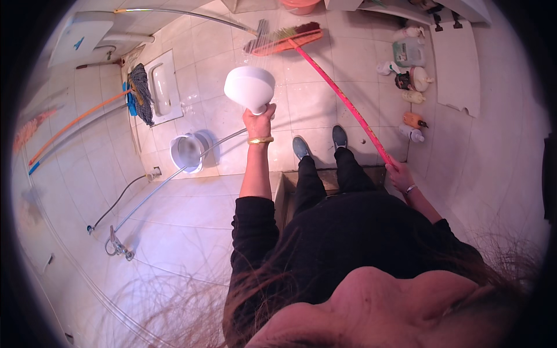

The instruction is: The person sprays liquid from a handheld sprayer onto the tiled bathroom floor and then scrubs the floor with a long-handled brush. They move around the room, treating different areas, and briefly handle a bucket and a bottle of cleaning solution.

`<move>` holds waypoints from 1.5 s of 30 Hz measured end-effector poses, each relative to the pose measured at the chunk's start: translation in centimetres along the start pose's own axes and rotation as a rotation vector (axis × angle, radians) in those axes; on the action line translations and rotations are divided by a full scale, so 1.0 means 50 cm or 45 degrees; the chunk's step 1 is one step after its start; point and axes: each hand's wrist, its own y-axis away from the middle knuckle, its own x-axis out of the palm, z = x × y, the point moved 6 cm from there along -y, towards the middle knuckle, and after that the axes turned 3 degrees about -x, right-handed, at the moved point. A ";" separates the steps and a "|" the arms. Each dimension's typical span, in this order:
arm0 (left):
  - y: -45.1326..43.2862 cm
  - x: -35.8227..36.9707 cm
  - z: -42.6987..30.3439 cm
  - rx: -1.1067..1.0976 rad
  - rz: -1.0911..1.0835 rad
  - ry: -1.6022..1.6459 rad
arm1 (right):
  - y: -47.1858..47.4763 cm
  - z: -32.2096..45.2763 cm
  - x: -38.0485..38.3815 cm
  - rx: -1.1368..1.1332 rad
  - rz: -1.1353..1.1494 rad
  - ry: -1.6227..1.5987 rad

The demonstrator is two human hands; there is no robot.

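My left hand (258, 124) is closed round the handle of a white shower head (249, 87). Water sprays from it towards a broom head with dark red and yellowish bristles (300, 31) on the tiled floor. In my right hand (400, 175) is the pink broom handle (343, 99), which slants up and left to the broom head. A metal-handled tool's grey bristly or fibrous head (261, 39) lies against the broom's left part. The shower hose (150, 194) runs from the wall tap (118, 248) across a white bucket (187, 151) to the shower head.
A squat toilet (163, 89) is set in the floor at the left, with a grey mop (141, 93) beside it. Several bottles (409, 52) stand along the right wall. A pinkish basin (299, 6) is at the top edge. My feet are on the wet tiles, by a doorway sill.
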 end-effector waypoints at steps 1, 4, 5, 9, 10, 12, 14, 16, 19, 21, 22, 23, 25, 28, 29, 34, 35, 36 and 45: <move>-0.003 0.016 -0.007 0.006 0.023 0.022 | -0.004 0.009 -0.007 -0.168 -0.042 0.091; -0.014 0.059 -0.016 -0.017 0.054 0.004 | -0.007 -0.008 -0.025 -0.271 -0.139 0.264; -0.014 0.069 -0.014 -0.041 0.059 0.010 | -0.007 -0.021 -0.027 -0.264 -0.142 0.305; -0.011 0.074 0.001 -0.072 0.056 -0.090 | -0.032 -0.011 -0.022 -0.552 -0.280 0.374; -0.010 0.069 0.005 -0.077 0.050 -0.103 | -0.063 0.001 -0.017 -0.475 -0.306 0.355; -0.009 0.057 0.016 -0.102 0.042 -0.102 | -0.128 0.073 -0.006 -0.590 -0.379 0.325; -0.010 0.049 0.014 -0.003 0.025 -0.100 | -0.223 0.186 0.006 -0.623 -0.518 0.371; -0.006 0.043 0.014 0.057 0.012 -0.124 | -0.343 0.280 0.023 -0.296 -0.317 0.161; 0.008 0.030 0.005 0.129 -0.031 -0.221 | -0.333 0.334 0.067 -0.184 -0.107 -0.271; 0.018 0.019 0.007 0.054 -0.011 -0.220 | -0.238 0.295 0.082 -0.202 -0.088 -0.329; 0.024 0.012 0.009 -0.008 -0.005 -0.204 | -0.189 0.257 0.085 -0.043 -0.031 -0.373; 0.027 0.006 0.014 -0.075 -0.003 -0.186 | -0.170 0.244 0.086 0.116 0.020 -0.401; 0.028 0.003 0.015 -0.087 -0.007 -0.151 | -0.169 0.269 0.078 0.034 0.054 -0.507; 0.025 0.015 0.009 0.015 -0.007 -0.101 | -0.217 0.337 0.075 -0.030 0.084 -0.636; 0.024 0.023 0.007 0.058 -0.006 -0.096 | -0.223 0.361 0.077 -0.149 0.107 -0.694; 0.021 0.050 -0.013 0.132 -0.065 -0.131 | -0.143 0.291 0.106 0.074 0.195 -0.715; 0.020 0.055 -0.021 0.177 -0.066 -0.161 | -0.135 0.280 0.108 0.096 0.235 -0.776; 0.015 0.063 -0.027 0.202 -0.066 -0.199 | -0.139 0.268 0.108 0.217 0.243 -0.793; 0.002 0.139 -0.034 0.235 0.048 -0.252 | -0.143 0.246 0.105 0.178 0.243 -0.721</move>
